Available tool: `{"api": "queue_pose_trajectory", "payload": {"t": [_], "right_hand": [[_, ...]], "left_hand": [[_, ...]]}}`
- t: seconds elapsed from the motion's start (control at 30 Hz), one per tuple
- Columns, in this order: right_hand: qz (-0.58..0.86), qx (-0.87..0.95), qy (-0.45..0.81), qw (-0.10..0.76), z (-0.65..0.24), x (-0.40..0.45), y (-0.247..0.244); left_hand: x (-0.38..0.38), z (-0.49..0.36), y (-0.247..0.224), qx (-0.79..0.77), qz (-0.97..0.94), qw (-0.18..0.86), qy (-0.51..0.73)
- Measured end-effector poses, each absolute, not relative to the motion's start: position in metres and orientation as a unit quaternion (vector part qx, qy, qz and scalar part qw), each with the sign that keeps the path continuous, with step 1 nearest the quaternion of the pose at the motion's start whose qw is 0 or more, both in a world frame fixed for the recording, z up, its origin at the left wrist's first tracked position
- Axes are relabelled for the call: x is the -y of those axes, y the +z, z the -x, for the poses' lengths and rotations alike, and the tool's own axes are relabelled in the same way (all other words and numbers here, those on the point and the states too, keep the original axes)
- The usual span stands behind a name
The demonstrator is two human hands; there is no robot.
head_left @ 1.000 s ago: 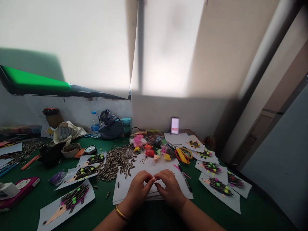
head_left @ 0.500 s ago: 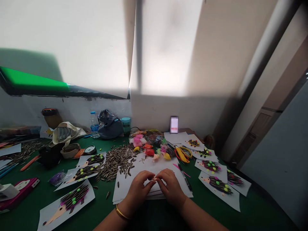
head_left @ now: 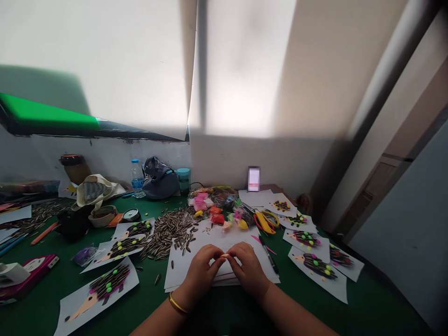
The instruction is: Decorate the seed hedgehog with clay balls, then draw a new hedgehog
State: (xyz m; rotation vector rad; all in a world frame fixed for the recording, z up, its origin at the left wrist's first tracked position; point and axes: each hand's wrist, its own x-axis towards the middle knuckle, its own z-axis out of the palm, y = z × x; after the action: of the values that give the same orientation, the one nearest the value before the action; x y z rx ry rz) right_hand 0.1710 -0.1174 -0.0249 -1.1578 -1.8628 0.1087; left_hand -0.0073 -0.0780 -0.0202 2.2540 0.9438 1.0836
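Observation:
A small lump of peach-coloured modelling clay (head_left: pixel 225 255) is pinched between the fingertips of both hands. My left hand (head_left: pixel 204 267) comes at it from the left, thumb and forefinger closed on it. From the right, my right hand (head_left: pixel 248 266) grips the same lump. Both are held over a stack of white paper (head_left: pixel 229 239). Striped sunflower seeds (head_left: pixel 168 233) lie heaped left of the paper and spill onto it. Bagged coloured clay, including a red lump (head_left: pixel 217 219) and a yellow one (head_left: pixel 242 224), lies beyond my hands.
Hedgehog pictures with seed spines lie at the left (head_left: pixel 100 291) and right (head_left: pixel 318 270). Yellow-handled scissors (head_left: pixel 266 222) and a black pen (head_left: pixel 269 255) are right of the clay. Behind stand a phone (head_left: pixel 254 179), a blue bag (head_left: pixel 159 182) and a water bottle (head_left: pixel 136 179).
Both hands stay together over the paper, with small finger shifts on the peach clay. The clay looks slightly more drawn out sideways. The camera view has shifted a little.

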Motion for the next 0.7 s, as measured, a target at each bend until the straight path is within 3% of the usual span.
{"api": "queue_pose_trajectory", "payload": {"t": [0.7], "right_hand": [[0.471,0.763,0.053,0.439,-0.1702,0.1184,-0.025]], "left_hand": [[0.0796,0.0068,-0.0154,-0.356,-0.814,0.213,0.407]]}}
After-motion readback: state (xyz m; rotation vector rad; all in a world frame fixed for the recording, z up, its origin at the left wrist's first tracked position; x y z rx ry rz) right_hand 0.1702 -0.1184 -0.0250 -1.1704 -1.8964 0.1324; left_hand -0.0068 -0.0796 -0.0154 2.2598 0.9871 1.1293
